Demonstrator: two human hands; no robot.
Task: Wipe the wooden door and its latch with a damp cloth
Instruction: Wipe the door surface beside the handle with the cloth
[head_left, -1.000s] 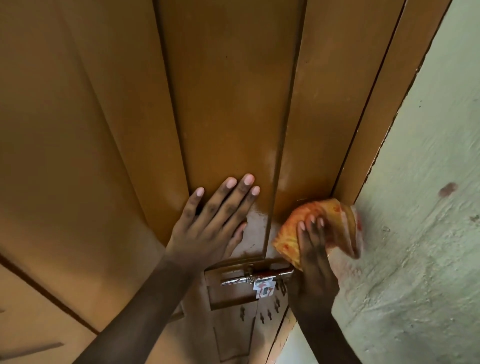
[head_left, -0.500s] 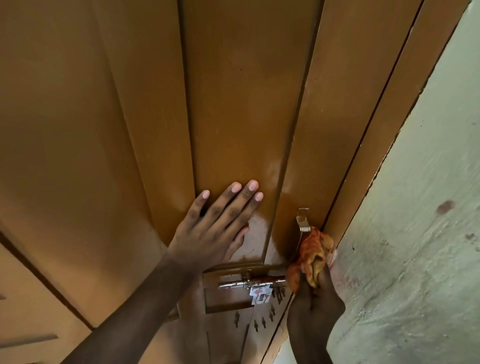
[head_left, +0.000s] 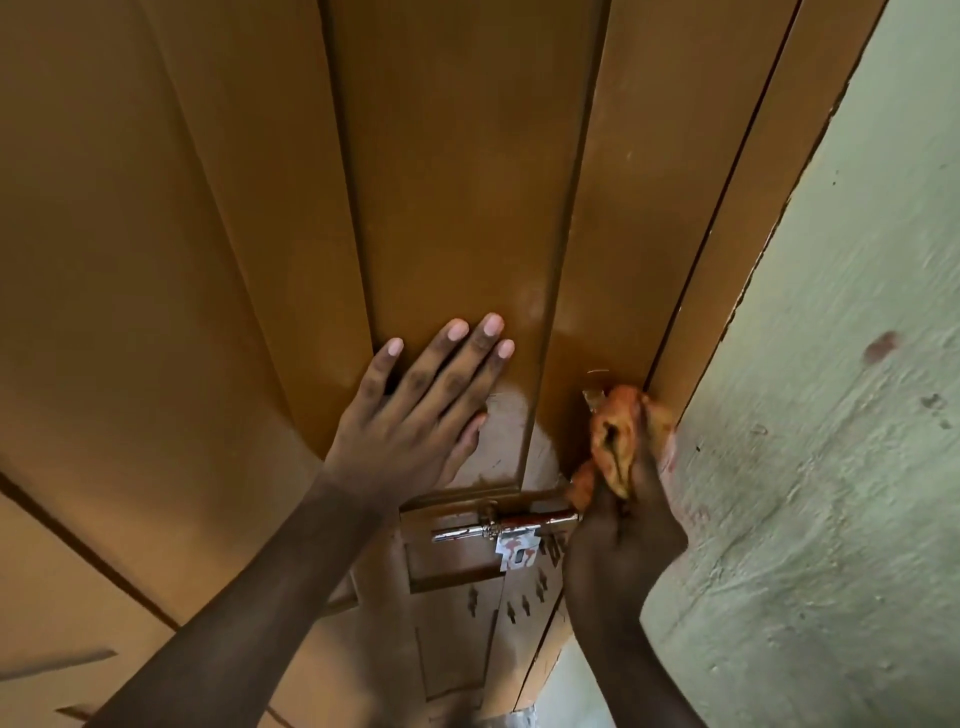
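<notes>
Nearest, the right hand (head_left: 618, 540) is seen with its fingers curled round a bunched orange cloth (head_left: 618, 441), which is gripped from below and pressed against the door edge. Just left of that hand, a metal bolt latch (head_left: 511, 525) is fixed across the door (head_left: 457, 182), its right end touching or hidden behind the cloth; which of the two cannot be told. A small metal piece (head_left: 592, 397) is seen just above the cloth, partly covered. Up and to the left, the left hand (head_left: 415, 415) is laid flat on the door panel with fingers straight and spread, nothing held. Beyond the right hand, a rough pale green wall (head_left: 831, 415) is met by the door frame.

The cloth is judged soft, light and limp, so it is best held bunched in the fist, as it is here. The door is judged stiff and liable to swing, so a steadying palm is needed. The bolt may slide when it is rubbed.
</notes>
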